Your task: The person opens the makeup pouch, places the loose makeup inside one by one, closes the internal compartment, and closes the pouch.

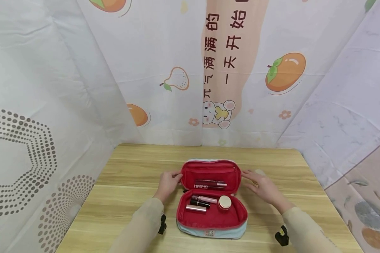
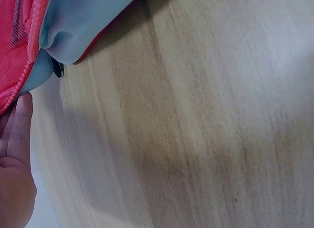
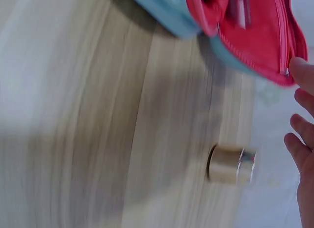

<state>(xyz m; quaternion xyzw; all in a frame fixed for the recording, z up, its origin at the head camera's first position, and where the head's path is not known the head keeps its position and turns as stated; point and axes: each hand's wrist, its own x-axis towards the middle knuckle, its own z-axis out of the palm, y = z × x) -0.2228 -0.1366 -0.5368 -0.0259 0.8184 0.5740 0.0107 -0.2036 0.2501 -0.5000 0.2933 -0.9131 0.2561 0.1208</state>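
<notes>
An open cosmetic bag with red lining and a light blue outside lies on the table, lid raised at the back. My left hand pinches the lid's left edge; its fingers lie against the outside in the left wrist view. At the lid's right edge, my right hand touches the rim near a zipper pull, other fingers spread. Inside the base are a round jar, a pink tube, a black tube and a silvery-pink tube. Slim dark tubes sit in the lid's pocket.
A gold cylindrical container stands on the table beyond the right hand, mostly hidden by it in the head view. The wood-grain table meets a printed curtain at the back, with more cloth along both sides.
</notes>
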